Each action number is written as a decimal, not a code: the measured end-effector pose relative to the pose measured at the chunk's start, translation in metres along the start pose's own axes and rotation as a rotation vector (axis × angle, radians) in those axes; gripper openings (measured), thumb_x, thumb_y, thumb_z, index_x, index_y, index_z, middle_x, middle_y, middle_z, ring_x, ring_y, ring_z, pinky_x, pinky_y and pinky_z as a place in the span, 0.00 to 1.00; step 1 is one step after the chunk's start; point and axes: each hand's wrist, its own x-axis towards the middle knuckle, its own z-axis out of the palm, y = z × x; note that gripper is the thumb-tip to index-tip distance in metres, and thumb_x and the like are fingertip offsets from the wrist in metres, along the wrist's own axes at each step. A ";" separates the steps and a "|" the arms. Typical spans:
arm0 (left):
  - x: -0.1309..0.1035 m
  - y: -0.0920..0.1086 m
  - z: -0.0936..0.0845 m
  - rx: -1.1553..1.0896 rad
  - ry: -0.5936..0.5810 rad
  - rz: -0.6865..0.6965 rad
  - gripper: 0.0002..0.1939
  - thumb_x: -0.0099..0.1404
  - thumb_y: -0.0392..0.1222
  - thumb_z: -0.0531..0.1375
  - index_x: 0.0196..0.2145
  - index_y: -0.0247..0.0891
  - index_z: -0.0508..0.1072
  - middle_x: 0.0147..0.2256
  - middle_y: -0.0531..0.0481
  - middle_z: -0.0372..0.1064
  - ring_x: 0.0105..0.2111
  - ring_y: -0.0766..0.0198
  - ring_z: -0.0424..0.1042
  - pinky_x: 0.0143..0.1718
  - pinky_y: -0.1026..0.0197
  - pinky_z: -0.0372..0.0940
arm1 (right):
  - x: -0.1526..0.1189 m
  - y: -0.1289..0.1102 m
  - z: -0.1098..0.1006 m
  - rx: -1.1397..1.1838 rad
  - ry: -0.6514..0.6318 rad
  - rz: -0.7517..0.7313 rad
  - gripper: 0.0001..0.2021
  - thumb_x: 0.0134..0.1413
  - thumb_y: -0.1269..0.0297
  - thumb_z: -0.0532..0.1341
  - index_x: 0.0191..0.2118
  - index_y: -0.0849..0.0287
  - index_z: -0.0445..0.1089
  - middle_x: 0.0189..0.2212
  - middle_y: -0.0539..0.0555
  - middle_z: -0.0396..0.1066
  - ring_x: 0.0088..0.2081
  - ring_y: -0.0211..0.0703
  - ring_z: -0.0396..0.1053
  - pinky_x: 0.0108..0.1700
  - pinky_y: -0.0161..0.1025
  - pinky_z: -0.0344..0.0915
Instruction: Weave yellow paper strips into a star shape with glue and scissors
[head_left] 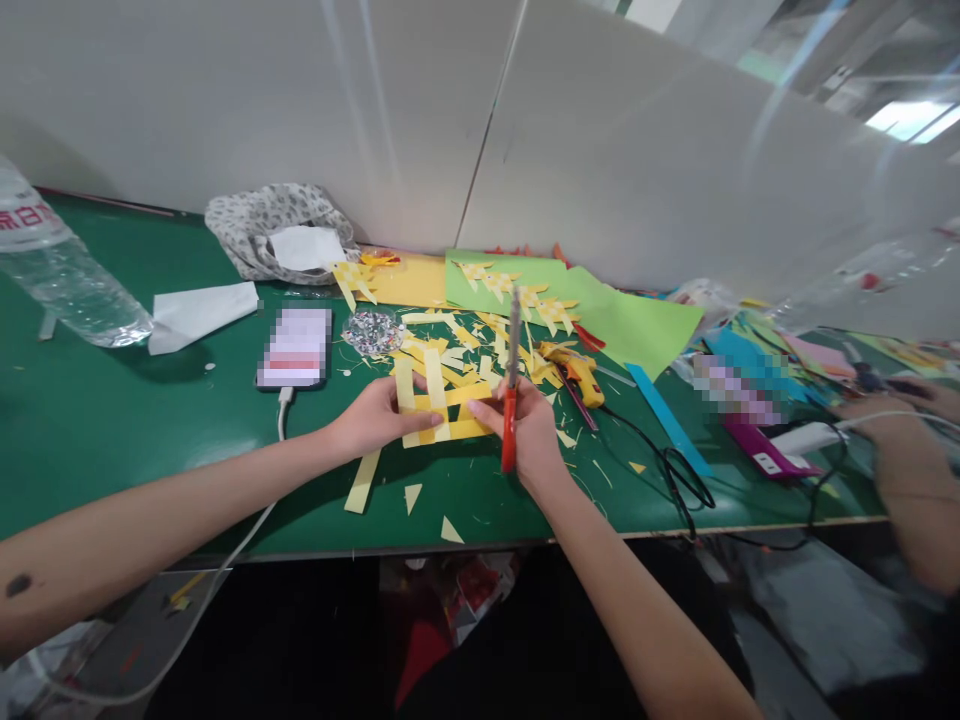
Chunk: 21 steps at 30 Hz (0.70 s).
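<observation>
Between my two hands is a lattice of crossed yellow paper strips [436, 372], paler ones upright and deeper yellow ones lying across. My left hand [379, 412] pinches its left side, thumb on top. The thumb of my right hand [531, 425] rests on the right ends of the strips. Red-handled scissors [510, 430] are also in my right hand, blades pointing up and away from me. Yellow paper scraps [450, 350] lie heaped just behind the lattice. A loose pale strip [363, 484] sits below my left hand.
A yellow glue gun [581, 372] with a black cord lies right of my hands. A phone [296, 345] is charging at left, near a water bottle [67, 265]. Finished-looking paper fish shapes [517, 290] rest on green sheets. Another person's arm [900, 450] is at far right.
</observation>
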 end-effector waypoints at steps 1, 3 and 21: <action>0.000 0.001 0.000 0.009 0.007 -0.002 0.19 0.48 0.44 0.65 0.35 0.38 0.62 0.27 0.54 0.69 0.27 0.63 0.70 0.28 0.61 0.63 | 0.002 0.001 -0.002 0.023 0.045 -0.023 0.19 0.27 0.64 0.71 0.26 0.57 0.59 0.22 0.43 0.63 0.26 0.35 0.64 0.34 0.36 0.64; 0.000 0.002 -0.001 0.021 0.012 -0.008 0.20 0.47 0.44 0.65 0.35 0.38 0.62 0.26 0.54 0.69 0.26 0.62 0.70 0.26 0.62 0.62 | 0.007 0.003 -0.007 0.060 0.144 -0.067 0.18 0.29 0.63 0.70 0.27 0.57 0.60 0.23 0.45 0.67 0.29 0.37 0.68 0.38 0.39 0.65; 0.002 -0.006 0.003 0.034 -0.074 0.049 0.16 0.48 0.43 0.65 0.33 0.38 0.66 0.21 0.56 0.65 0.22 0.67 0.66 0.21 0.66 0.57 | -0.005 0.008 0.006 -0.374 -0.093 -0.042 0.18 0.30 0.61 0.69 0.28 0.57 0.61 0.24 0.47 0.68 0.24 0.36 0.64 0.27 0.35 0.63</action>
